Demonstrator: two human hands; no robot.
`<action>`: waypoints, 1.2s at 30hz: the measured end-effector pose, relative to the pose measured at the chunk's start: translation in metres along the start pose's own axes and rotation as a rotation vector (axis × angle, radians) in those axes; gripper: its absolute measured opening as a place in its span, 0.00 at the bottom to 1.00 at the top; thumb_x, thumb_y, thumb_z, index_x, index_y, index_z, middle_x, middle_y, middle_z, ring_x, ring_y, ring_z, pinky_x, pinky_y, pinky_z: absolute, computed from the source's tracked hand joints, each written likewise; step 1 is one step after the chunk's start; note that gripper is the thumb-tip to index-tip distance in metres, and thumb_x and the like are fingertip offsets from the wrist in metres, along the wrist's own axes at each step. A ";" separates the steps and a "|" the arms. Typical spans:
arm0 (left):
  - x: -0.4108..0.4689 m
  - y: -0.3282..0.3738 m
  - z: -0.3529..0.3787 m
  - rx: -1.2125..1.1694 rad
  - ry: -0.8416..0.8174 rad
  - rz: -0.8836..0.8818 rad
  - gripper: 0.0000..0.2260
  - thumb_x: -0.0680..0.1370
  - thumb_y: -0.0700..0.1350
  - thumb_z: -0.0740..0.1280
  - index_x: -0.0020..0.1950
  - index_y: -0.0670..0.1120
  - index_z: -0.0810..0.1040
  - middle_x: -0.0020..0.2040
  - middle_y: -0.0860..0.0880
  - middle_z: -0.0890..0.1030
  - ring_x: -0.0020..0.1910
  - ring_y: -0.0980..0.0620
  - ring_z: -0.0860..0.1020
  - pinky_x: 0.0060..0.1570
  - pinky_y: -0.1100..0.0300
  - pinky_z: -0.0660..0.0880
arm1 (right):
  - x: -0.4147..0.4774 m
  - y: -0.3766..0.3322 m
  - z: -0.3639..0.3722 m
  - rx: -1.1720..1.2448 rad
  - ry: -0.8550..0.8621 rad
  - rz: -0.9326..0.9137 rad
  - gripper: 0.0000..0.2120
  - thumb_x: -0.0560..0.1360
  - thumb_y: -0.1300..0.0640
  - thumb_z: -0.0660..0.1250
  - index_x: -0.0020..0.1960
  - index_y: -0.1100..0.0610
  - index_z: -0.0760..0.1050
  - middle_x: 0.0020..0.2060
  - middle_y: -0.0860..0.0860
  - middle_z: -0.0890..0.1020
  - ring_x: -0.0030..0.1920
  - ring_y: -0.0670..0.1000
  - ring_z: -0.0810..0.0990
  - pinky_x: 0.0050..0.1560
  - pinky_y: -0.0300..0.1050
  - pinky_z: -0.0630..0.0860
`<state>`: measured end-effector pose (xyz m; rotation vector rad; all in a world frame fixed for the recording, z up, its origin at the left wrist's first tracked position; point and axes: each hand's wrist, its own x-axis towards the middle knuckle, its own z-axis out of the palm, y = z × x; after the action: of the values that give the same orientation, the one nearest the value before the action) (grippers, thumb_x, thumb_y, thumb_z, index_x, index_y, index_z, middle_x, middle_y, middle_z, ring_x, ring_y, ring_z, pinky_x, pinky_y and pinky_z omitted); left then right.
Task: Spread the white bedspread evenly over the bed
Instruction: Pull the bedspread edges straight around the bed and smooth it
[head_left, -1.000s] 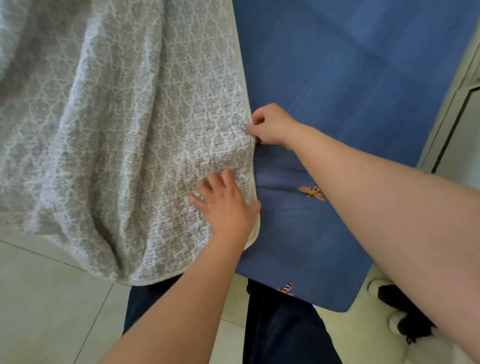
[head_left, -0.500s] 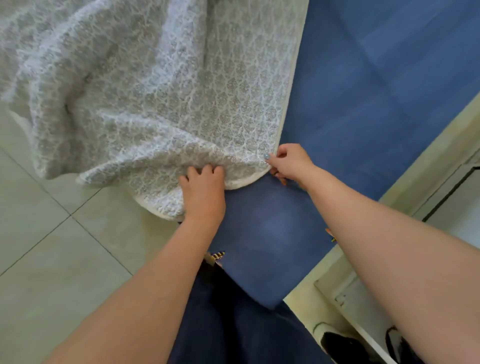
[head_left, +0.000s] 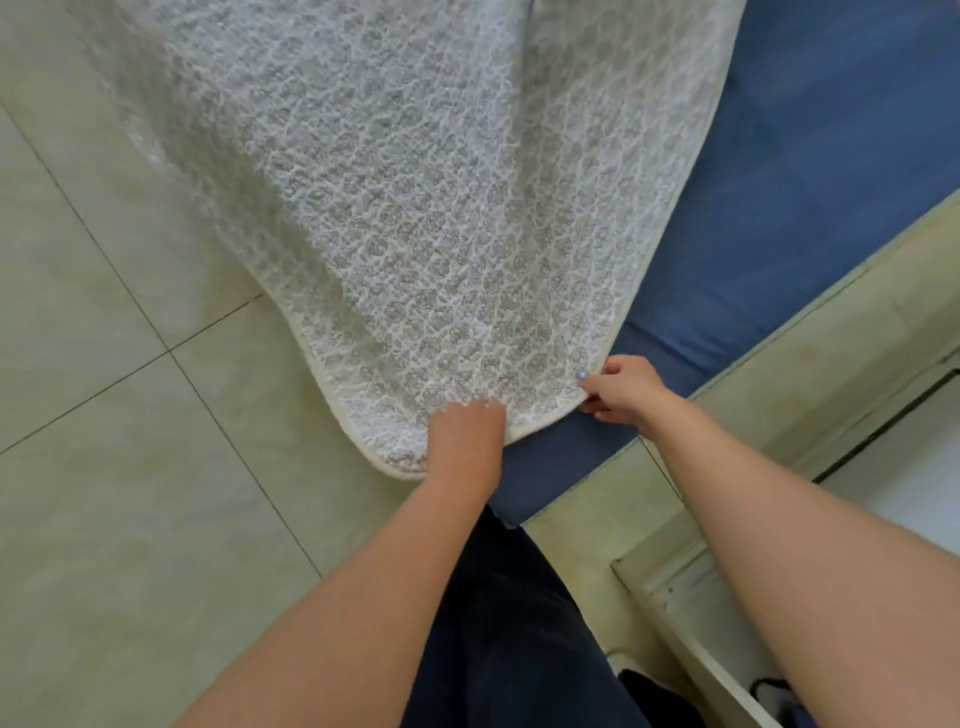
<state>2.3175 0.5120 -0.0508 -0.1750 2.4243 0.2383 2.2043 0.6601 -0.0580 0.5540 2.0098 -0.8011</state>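
The white bedspread (head_left: 415, 218), quilted with a grey round ornament and finished with a plain pale hem, lies across the left part of the bed (head_left: 561, 467). Its left side hangs over the bed's edge above the tiled floor (head_left: 104, 467), and its rounded corner is close to the near corner of the bed. The left hand (head_left: 465, 431) sits on this corner, just inside the hem. Its fingers are bent down into the cloth and grip it, the tips hidden in the fabric. The right hand (head_left: 621, 387) is just beside it on the right edge of the bedspread. Its thumb and fingers pinch the hem, and one painted nail rests on the patterned top side. To the right of this hand the blue sheet (head_left: 805, 208) is uncovered. Below the arms the person's dark trousers (head_left: 519, 623) are seen. One second ago the left hand lay flat on the cloth with spread fingers; now it is curled. Half a second ago the bedspread had deep folds near the hands and more blue sheet was free in front of them; now the cloth is smoother and its corner has come nearer to the bed's corner.
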 end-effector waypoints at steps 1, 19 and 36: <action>-0.008 0.003 0.007 0.003 0.000 0.009 0.15 0.72 0.36 0.69 0.56 0.46 0.71 0.51 0.48 0.77 0.50 0.47 0.77 0.38 0.57 0.68 | -0.004 0.012 0.000 -0.005 0.006 0.005 0.11 0.77 0.57 0.67 0.37 0.57 0.69 0.35 0.54 0.78 0.33 0.50 0.78 0.34 0.43 0.75; -0.093 0.020 0.075 0.138 0.108 -0.024 0.05 0.76 0.45 0.63 0.45 0.47 0.78 0.40 0.49 0.78 0.35 0.49 0.73 0.32 0.58 0.67 | -0.081 0.122 0.023 0.105 -0.089 -0.207 0.10 0.77 0.54 0.68 0.42 0.58 0.71 0.40 0.54 0.76 0.39 0.49 0.76 0.35 0.41 0.70; -0.103 0.037 0.117 -0.058 -0.033 -0.189 0.06 0.77 0.42 0.62 0.53 0.45 0.74 0.53 0.47 0.75 0.46 0.46 0.76 0.37 0.55 0.70 | -0.080 0.162 0.038 0.134 -0.129 -0.229 0.07 0.78 0.56 0.66 0.42 0.56 0.77 0.42 0.52 0.82 0.40 0.50 0.77 0.36 0.39 0.70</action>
<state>2.4618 0.5802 -0.0660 -0.4202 2.3510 0.2246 2.3708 0.7386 -0.0577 0.3405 1.9312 -1.0884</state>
